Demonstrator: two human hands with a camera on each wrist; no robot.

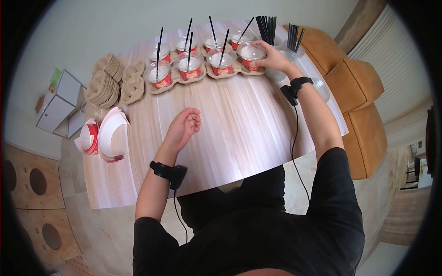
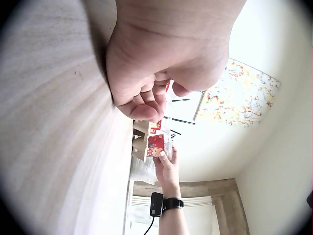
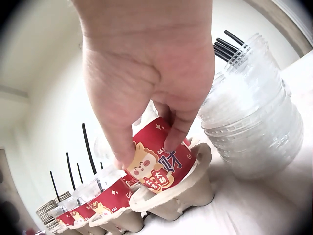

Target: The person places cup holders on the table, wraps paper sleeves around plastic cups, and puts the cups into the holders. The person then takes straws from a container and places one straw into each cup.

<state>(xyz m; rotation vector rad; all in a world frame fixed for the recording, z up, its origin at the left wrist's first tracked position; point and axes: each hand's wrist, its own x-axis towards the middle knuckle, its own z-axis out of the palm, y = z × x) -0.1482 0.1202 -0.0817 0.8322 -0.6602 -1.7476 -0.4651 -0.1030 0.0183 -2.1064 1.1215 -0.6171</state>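
We are gripping a red cup (image 3: 159, 169) with our right hand (image 1: 271, 57), fingers and thumb curling over its clear lid; it is sitting in the right end of a pulp cup tray (image 3: 178, 193) at the desk's (image 1: 230, 124) far edge. Our left hand (image 1: 184, 126) is hovering above the near desk, fingers loosely curled, holding nothing. Black straws (image 1: 267, 28) are standing just beyond.
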